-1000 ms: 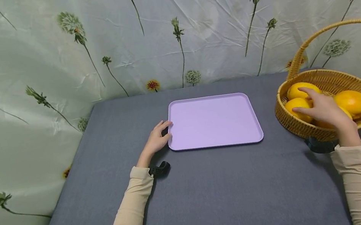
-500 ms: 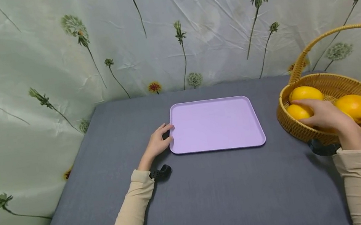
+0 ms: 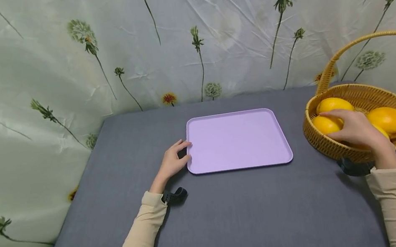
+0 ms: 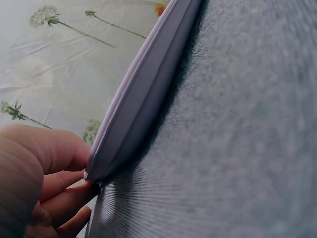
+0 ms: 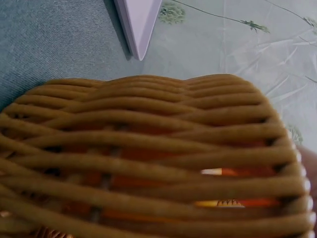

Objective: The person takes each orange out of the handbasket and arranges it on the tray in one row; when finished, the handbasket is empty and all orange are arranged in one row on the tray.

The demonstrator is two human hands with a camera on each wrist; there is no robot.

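In the head view my left hand [image 3: 174, 159] is at the left edge of a lilac rectangular tray [image 3: 238, 141] lying on the table. Thumb and fingers meet the tray's rim [image 4: 116, 114] in the left wrist view and hold it. At the right, my right hand [image 3: 360, 128] reaches into a wicker basket [image 3: 318, 140] of yellow-orange mangoes. Its fingers and thumb curl round the front-left mango [image 3: 325, 123]. Another mango [image 3: 334, 104] lies just behind, and a larger mango [image 3: 388, 120] to the right. Woven basket wall [image 5: 148, 153] hides most of this hand in the right wrist view.
A grey cloth covers the table [image 3: 241, 214]. The basket's tall arched handle [image 3: 372, 35] rises over the fruit. A pale curtain [image 3: 155, 32] with dandelion prints hangs along the back and left. Each wrist wears a black strap [image 3: 175, 196].
My right hand has lowered into the basket and closed its fingers round the front-left mango. My left hand stays at the tray's edge. The head view has shifted slightly.
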